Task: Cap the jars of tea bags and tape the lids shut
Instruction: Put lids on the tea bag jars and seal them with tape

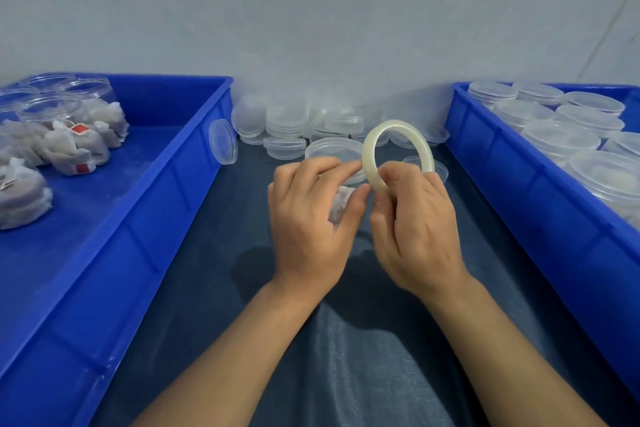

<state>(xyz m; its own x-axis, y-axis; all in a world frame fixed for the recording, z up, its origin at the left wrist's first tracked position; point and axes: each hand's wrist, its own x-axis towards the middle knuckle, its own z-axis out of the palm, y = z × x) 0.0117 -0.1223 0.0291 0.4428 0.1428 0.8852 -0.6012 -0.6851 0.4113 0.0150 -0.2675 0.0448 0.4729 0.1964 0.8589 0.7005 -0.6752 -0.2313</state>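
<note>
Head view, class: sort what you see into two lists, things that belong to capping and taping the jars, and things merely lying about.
Belongs to the job:
- tape roll, held by right hand, left hand picking at it
- jar behind the hands
- loose lids
- uncapped jars of tea bags
- capped jars

Just lying about:
- dark cloth
- wall

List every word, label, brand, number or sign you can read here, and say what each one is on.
No text can be read.
Red tags on the tea bags in the left blue bin: any print is too small and blurred to read.
Tape roll, clear lids and capped jars: no lettering shows.
</note>
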